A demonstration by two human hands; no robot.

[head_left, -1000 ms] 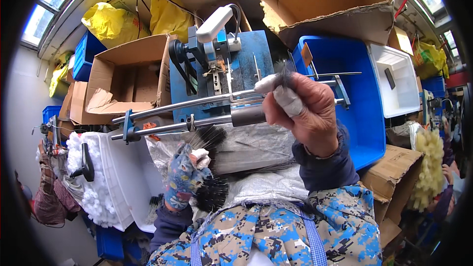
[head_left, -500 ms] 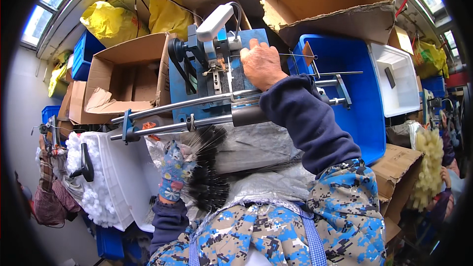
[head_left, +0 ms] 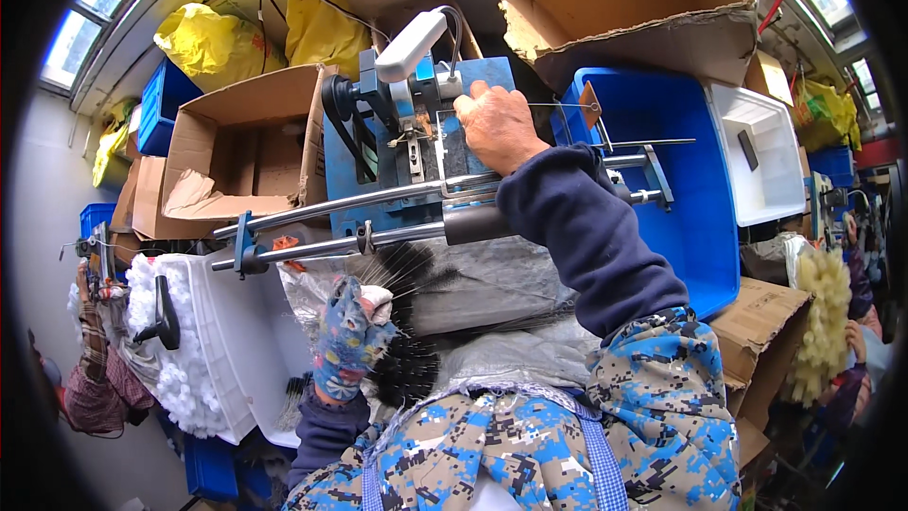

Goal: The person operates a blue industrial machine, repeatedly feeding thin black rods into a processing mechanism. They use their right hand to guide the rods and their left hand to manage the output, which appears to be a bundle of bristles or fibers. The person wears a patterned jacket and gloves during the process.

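Observation:
My right hand [head_left: 499, 130], bare and closed, grips a thin metal wire [head_left: 558, 105] over the blue bench machine [head_left: 416, 147]. To its right the wire ends in a small ring beside a brown plate [head_left: 589, 104]. Lower left, my left hand [head_left: 352, 336] wears a flowered blue glove, its fingers curled against black bristles [head_left: 405, 369]. Fine strands fan out above that hand; how the fingers hold them is partly hidden. Two steel rods [head_left: 407, 190] cross between my hands, with a dark sleeve [head_left: 473, 222] on the nearer one.
A deep blue bin [head_left: 700, 255] stands right of the machine, a white tub [head_left: 771, 156] beyond it. Open cardboard boxes [head_left: 241, 199] sit at left and behind. A white bin [head_left: 251, 350] and white tufted brushes [head_left: 180, 378] are at lower left. Other people work at both sides.
My right hand and the ringed wire have shifted slightly left. My left hand has risen and turned a little to the right, against the bristles.

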